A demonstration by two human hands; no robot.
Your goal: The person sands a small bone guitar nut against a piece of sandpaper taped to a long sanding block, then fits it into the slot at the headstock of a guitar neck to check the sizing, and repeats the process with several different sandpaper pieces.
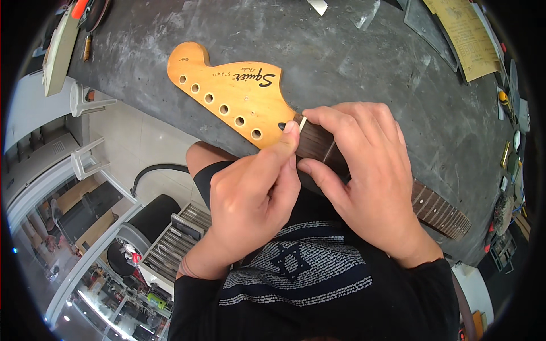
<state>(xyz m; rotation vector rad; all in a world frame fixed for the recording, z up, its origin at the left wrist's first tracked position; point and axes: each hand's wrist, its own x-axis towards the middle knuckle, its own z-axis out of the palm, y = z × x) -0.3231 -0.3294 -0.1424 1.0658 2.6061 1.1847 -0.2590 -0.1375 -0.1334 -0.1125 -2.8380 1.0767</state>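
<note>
A maple guitar headstock (233,102), with six round holes and dark printing, lies on the grey bench. Its dark fretboard (432,204) runs right under my right hand. A thin white nut (304,122) sits across the joint between them. My left hand (250,199) has its thumb and finger closed at the nut's near end; what lies between them is partly hidden. My right hand (364,182) grips across the neck, index fingertip on the nut's far end, thumb against the near edge.
The grey bench (398,85) has yellowed paper (455,34) at back right and small tools along its right edge. A pale case (60,54) sits at upper left. White plastic legs (85,102), a black hose (159,167) and a metal rack (170,244) are down left.
</note>
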